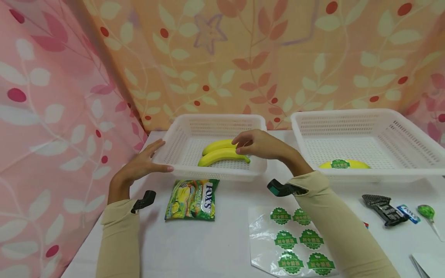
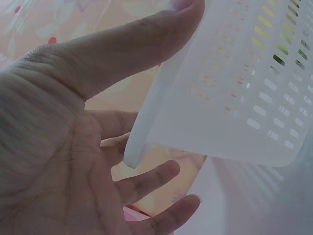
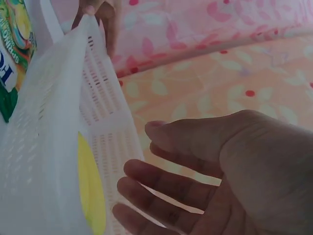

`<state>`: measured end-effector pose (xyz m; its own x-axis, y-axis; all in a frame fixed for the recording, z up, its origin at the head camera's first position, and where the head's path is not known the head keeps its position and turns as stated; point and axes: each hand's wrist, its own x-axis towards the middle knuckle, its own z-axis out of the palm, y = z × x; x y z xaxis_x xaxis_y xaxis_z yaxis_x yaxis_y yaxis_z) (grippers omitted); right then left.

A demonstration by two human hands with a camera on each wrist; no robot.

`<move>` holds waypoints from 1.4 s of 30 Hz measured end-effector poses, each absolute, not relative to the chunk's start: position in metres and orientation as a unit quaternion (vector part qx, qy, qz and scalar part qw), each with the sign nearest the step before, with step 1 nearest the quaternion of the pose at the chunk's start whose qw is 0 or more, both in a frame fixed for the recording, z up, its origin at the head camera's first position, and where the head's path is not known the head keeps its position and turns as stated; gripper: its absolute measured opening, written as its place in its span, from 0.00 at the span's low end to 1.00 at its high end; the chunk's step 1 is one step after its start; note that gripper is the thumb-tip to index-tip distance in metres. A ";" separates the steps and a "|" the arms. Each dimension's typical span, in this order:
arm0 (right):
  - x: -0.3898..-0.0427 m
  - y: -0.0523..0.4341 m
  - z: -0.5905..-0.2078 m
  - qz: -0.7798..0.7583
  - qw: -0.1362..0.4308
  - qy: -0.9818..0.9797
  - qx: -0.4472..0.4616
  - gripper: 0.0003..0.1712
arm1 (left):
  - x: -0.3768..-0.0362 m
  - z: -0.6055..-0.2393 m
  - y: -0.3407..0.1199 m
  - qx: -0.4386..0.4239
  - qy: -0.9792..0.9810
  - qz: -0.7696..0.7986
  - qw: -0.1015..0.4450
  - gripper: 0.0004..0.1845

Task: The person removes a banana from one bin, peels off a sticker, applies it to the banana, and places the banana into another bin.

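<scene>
Two yellow bananas (image 1: 222, 156) lie side by side in the left white plastic basket (image 1: 212, 176). My left hand (image 1: 140, 166) is at that basket's left end, fingers spread and thumb along the front corner; the left wrist view shows the basket's rim between thumb and fingers, but contact is unclear. Above the bananas' right ends, my right hand (image 1: 259, 144) hovers with loosely bent fingers and nothing in them. In the right wrist view a gap shows between thumb and fingers, with a banana (image 3: 92, 183) beyond the basket wall.
A second white basket (image 1: 375, 176) at right holds a yellow fruit with a green sticker (image 1: 340, 164). A green Fox's candy bag (image 1: 192, 200) lies in front. Nearby are a sticker sheet (image 1: 264, 247), black packet (image 1: 386, 210), blue-white wrapper (image 1: 408, 214), lollipop (image 1: 427, 212) and metal tool tips (image 1: 418, 266).
</scene>
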<state>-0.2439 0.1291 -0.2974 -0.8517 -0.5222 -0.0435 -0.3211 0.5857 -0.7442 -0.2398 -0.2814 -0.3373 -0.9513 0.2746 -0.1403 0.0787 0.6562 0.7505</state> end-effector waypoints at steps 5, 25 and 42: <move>-0.260 0.102 -0.301 -0.365 0.172 0.887 -0.222 0.29 | -0.238 -0.338 -0.282 0.091 0.902 0.403 0.123 0.67; -0.300 0.086 -0.331 -0.362 0.241 0.893 -0.120 0.31 | -0.240 -0.338 -0.282 0.102 0.898 0.411 0.118 0.65; -0.297 0.083 -0.335 -0.363 0.352 0.857 -0.098 0.30 | -0.241 -0.338 -0.282 0.110 0.895 0.416 0.117 0.65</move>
<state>-0.2970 0.0833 -0.3347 -0.7330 -0.4231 -0.5326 0.0875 0.7178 -0.6908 -0.2405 -0.2820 -0.3381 -0.9483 0.2945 -0.1187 0.0989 0.6291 0.7710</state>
